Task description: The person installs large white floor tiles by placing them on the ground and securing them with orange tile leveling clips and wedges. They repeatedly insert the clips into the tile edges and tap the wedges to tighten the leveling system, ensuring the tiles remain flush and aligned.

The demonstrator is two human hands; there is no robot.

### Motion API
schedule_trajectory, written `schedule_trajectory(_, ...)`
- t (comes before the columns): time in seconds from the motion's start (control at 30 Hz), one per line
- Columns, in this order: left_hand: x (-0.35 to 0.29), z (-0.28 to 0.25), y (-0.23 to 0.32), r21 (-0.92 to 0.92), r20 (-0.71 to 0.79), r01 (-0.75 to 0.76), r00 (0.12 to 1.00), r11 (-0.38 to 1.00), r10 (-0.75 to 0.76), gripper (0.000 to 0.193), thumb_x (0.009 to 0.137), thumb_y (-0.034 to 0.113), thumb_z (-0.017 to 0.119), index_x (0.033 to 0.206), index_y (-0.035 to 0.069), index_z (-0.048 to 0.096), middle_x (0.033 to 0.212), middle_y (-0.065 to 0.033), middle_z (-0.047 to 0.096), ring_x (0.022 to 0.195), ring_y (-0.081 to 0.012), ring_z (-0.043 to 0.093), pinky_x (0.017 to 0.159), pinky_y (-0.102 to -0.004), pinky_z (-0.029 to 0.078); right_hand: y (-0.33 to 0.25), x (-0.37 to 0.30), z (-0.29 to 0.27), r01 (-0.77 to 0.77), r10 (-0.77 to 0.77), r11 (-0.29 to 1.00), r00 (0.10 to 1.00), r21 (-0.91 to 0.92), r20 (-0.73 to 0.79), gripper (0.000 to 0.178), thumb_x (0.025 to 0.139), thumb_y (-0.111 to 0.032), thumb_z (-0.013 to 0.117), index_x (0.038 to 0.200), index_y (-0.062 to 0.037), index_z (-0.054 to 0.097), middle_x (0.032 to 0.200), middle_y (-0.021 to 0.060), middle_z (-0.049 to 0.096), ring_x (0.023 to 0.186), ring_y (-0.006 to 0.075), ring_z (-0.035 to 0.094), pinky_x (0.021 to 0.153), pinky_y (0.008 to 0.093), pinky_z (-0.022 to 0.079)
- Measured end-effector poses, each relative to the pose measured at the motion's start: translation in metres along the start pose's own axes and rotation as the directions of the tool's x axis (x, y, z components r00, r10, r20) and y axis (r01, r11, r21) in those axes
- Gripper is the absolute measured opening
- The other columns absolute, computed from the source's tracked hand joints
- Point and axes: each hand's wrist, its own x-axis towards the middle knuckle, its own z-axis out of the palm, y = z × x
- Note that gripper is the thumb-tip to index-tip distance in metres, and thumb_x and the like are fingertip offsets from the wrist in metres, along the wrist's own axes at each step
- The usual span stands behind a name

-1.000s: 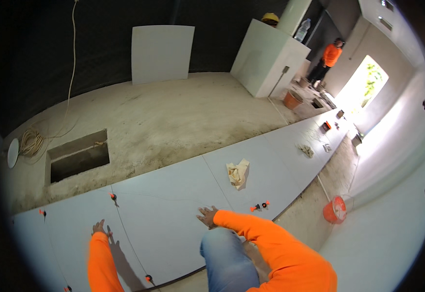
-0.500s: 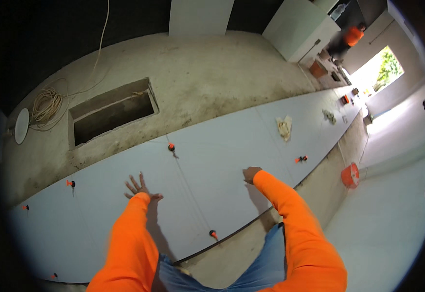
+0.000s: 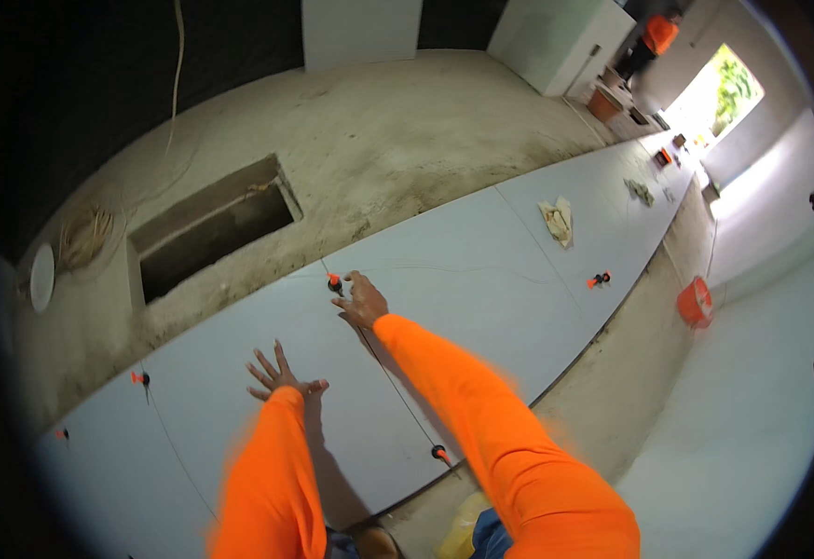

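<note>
Grey tiles [image 3: 491, 345]: left hand [image 3: 282, 375] still splayed; right hand [image 3: 366, 300], unclenched, now beside clip [image 3: 334, 283]

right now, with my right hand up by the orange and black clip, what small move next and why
Probably close the right hand gently on the orange and black clip: its fingers are right beside it, though contact is unclear, and the left hand is spread over the pale panel, clear of the clip.

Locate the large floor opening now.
In the head view's left half, the large floor opening lies right of the coiled cable, above the left hand.
</note>
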Motion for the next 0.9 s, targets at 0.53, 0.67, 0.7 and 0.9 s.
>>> schedule_trajectory(0.53,-0.034,0.026,0.019,0.041,-0.489,-0.065,0.869,0.997,0.076,0.086,0.098,0.075,0.041,0.169,0.031,0.022,0.178,-0.0087,0.002,0.163,-0.0344,-0.008,0.127,-0.0628,-0.007,0.056,0.109,-0.019,0.242,-0.214,0.854,0.97,-0.461,0.112,0.008,0.097,-0.013,0.058,0.101,-0.0053,0.059,0.107,0.0184,0.065,0.098,0.0398,0.068,0.082,0.0514,0.054)
schedule_trajectory(0.67,-0.036,0.023,0.022,0.037,-0.492,-0.061,0.868,0.997,0.071,0.085,0.098,0.074,0.044,0.169,0.031,0.024,0.178,-0.0087,0.003,0.164,-0.034,-0.006,0.127,-0.063,-0.007,0.034,0.157,-0.028,0.207,-0.291,0.946,0.883,-0.251,-0.368,0.01,0.096,-0.013,0.058,0.102,-0.005,0.059,0.101,0.0214,0.069,0.092,0.0425,0.069,0.077,0.0527,0.054)
schedule_trajectory(0.7,-0.036,0.022,0.022,0.05,-0.479,-0.041,0.876,0.998,0.06,0.085,0.097,0.073,0.044,0.169,0.031,0.024,0.178,-0.0087,0.003,0.164,-0.0339,-0.006,0.127,-0.0629,-0.007,0.02,0.16,-0.028,0.29,-0.346,0.935,0.874,-0.205,-0.343,0.01,0.095,-0.013,0.059,0.102,-0.0049,0.058,0.1,0.0204,0.069,0.091,0.0421,0.069,0.074,0.0523,0.054)
schedule_trajectory(0.9,-0.032,0.022,0.02,0.035,-0.486,-0.057,0.871,0.998,0.067,0.084,0.097,0.071,0.047,0.168,0.03,0.027,0.178,-0.0096,0.008,0.164,-0.0339,-0.004,0.128,-0.0628,-0.005,-0.047,0.068,-0.043,0.453,-0.455,0.884,0.77,0.12,0.446,0.016,0.098,-0.024,0.06,0.099,-0.0085,0.066,0.087,0.0148,0.072,0.084,0.038,0.069,0.075,0.0495,0.052)
